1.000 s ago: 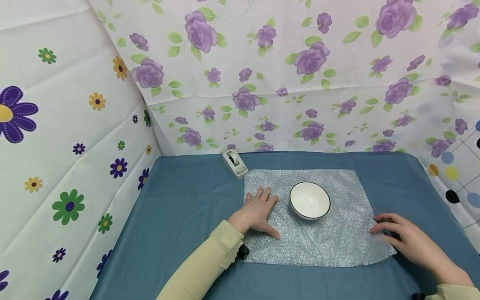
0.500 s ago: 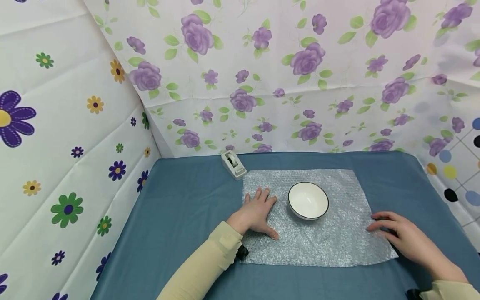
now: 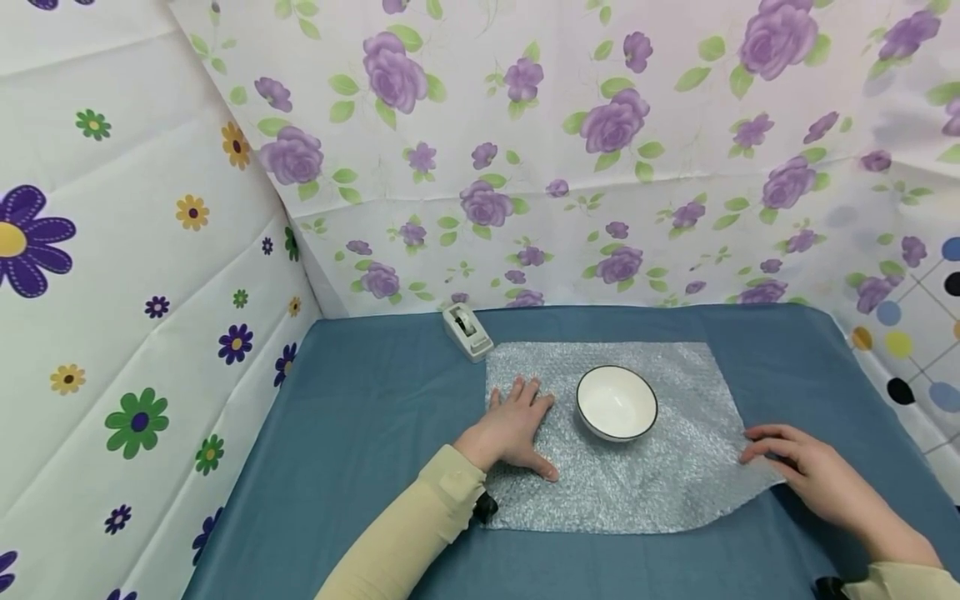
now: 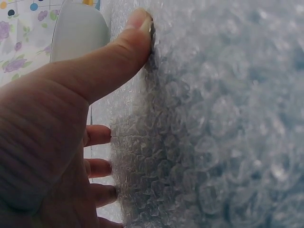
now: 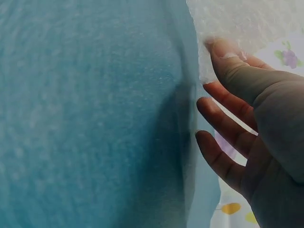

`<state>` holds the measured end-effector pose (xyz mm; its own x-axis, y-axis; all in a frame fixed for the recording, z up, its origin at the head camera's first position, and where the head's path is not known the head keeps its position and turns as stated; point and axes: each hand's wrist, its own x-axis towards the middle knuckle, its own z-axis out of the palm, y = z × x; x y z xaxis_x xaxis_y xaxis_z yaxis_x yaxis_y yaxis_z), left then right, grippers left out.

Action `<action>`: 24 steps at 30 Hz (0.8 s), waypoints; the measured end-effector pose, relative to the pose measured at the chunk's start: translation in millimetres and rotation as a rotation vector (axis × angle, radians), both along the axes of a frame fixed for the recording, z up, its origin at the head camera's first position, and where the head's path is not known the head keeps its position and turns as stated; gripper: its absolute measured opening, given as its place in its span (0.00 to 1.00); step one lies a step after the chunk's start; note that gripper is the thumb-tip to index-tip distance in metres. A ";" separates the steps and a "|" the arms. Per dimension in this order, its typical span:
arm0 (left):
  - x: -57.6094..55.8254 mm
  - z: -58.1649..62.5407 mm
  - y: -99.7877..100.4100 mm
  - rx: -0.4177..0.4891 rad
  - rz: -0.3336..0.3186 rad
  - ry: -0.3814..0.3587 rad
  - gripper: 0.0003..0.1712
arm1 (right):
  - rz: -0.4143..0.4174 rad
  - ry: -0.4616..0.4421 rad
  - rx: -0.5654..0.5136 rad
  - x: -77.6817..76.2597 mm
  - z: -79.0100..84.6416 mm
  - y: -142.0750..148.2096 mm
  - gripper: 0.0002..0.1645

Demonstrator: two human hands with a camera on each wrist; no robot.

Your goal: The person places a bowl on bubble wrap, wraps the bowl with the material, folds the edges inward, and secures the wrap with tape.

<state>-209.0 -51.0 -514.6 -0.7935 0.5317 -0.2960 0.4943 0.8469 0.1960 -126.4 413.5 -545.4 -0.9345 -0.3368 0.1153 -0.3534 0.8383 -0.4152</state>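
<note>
A sheet of bubble wrap (image 3: 645,492) lies on the blue cloth, and a white bowl (image 3: 617,402) with a dark rim stands upright on it. My left hand (image 3: 513,429) rests with spread fingers on the sheet's left part. In the left wrist view the thumb (image 4: 118,54) and fingertips touch the bubbles. At the right edge my right hand (image 3: 813,471) pinches the bubble wrap between thumb and forefinger, and the near right corner is raised off the cloth. The right wrist view shows the other fingers (image 5: 223,123) loosely bent, below the raised sheet.
A white tape dispenser (image 3: 468,331) stands at the sheet's far left corner. Blue cloth (image 3: 375,400) covers the table. Flowered curtains (image 3: 480,167) hang behind and at both sides.
My right hand now lifts the near right part of the bubble wrap, which lay flatter before. The left hand and the bowl have stayed in place.
</note>
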 end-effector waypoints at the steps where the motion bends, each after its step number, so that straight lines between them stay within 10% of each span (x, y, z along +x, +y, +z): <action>1: 0.2 -0.4 -0.1 0.002 0.000 0.000 0.74 | -0.001 0.018 -0.005 0.5 0.9 0.0 0.30; 24: -0.7 -0.6 -0.5 -0.010 0.002 -0.005 0.74 | -0.085 0.081 -0.266 -28.5 21.6 -56.7 0.10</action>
